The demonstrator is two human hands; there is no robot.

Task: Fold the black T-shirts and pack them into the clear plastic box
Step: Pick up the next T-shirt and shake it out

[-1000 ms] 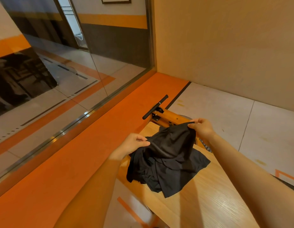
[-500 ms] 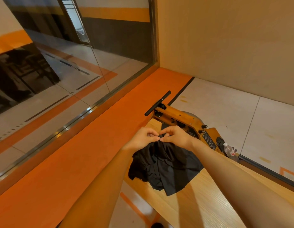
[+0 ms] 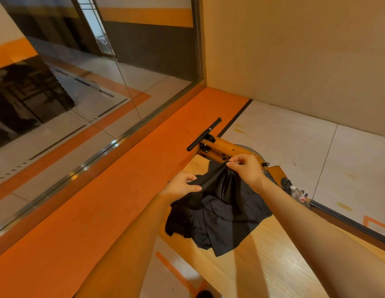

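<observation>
1. Black T-shirt is bunched on the wooden tabletop – upper edge lifted
2. Its edge is pinched by the left hand, fingers curled
3. Raised fabric is pinched by the right hand – higher, near a wooden machine
4. Plastic bottle is seen beside the right forearm

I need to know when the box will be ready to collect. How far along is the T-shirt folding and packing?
Nothing looks done: no folded shirt and no clear box are in view. In hand: the left hand and right hand each pinch an edge of a crumpled black T-shirt, lifting it off the wooden table. Left: spread it, fold it, pack it, and do any others.
</observation>
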